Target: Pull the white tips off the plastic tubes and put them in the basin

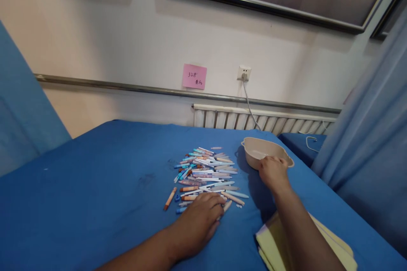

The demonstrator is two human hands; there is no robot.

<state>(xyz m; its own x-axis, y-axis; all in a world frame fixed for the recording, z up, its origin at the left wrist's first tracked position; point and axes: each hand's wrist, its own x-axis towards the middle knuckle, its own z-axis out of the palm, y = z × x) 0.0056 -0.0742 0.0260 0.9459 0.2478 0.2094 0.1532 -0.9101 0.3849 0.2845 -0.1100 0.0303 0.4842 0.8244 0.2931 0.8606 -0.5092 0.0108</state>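
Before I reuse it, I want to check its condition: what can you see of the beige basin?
The beige basin looks like smooth plastic, with an elongated, rounded body, open at the top, and a small lug at its left end; its right end juts out. The right hand grips its near rim, hiding part of that wall. It is right of the pens, over the blue sheet; whether resting or lifted, I cannot tell.

A loose pile of pens and markers (pixel 208 174) lies on a blue-covered surface (pixel 95 186). The left hand (pixel 205 218) rests over the pile's near edge. Right of the pile, the right hand (pixel 274 171) grips a beige basin (pixel 252 161) by its near rim. An orange marker (pixel 170 199) lies just left of the pile; a folded yellow cloth (pixel 333 243), nearer and right of it. Beyond the pile, a pink note (pixel 194 76) hangs on the wall (pixel 133 42).
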